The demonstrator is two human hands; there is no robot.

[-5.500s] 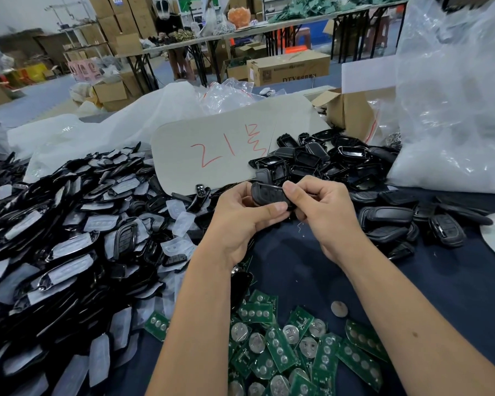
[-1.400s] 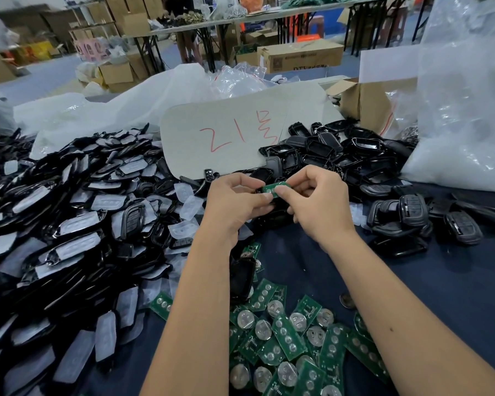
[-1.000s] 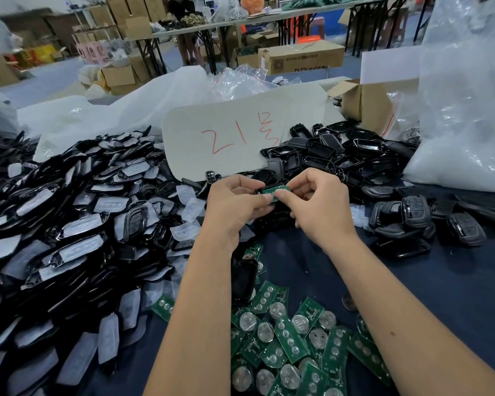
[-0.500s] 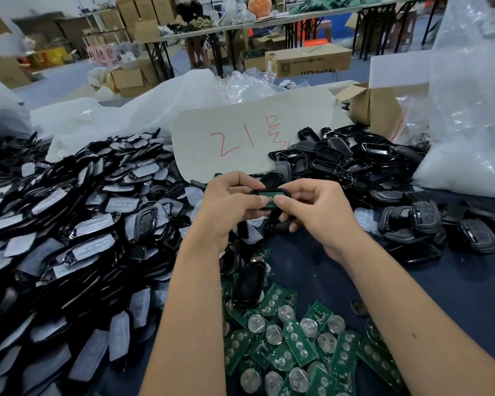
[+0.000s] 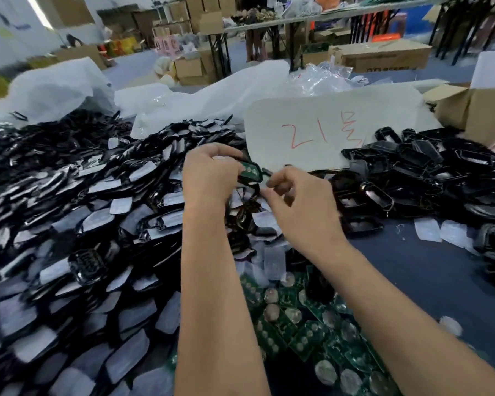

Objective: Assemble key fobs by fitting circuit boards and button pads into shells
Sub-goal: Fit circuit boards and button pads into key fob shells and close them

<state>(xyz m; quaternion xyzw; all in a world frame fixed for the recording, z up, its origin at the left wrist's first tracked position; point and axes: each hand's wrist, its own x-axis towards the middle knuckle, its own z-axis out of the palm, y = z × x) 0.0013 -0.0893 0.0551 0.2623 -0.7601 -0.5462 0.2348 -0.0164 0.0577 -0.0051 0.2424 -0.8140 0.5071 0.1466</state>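
My left hand (image 5: 212, 180) grips a black key fob shell (image 5: 253, 178) with a green circuit board (image 5: 249, 170) lying in it, above the edge of the left pile. My right hand (image 5: 297, 207) has curled fingers, with index and thumb tips right at the shell's right end. Blur hides whether they pinch it. Below my forearms lies a heap of loose green circuit boards (image 5: 312, 324) with round coin cells.
A big pile of black shells with white film (image 5: 69, 224) fills the left. Bare black shells (image 5: 412, 167) are heaped at the right on the dark blue tabletop (image 5: 412, 267). A white card with red writing (image 5: 326, 132), a cardboard box (image 5: 469, 110) and plastic bags (image 5: 69, 87) stand behind.
The view has swung left and my hands have moved up and left with the shell and board. My right hand's fingers have slid back to the shell's right end.
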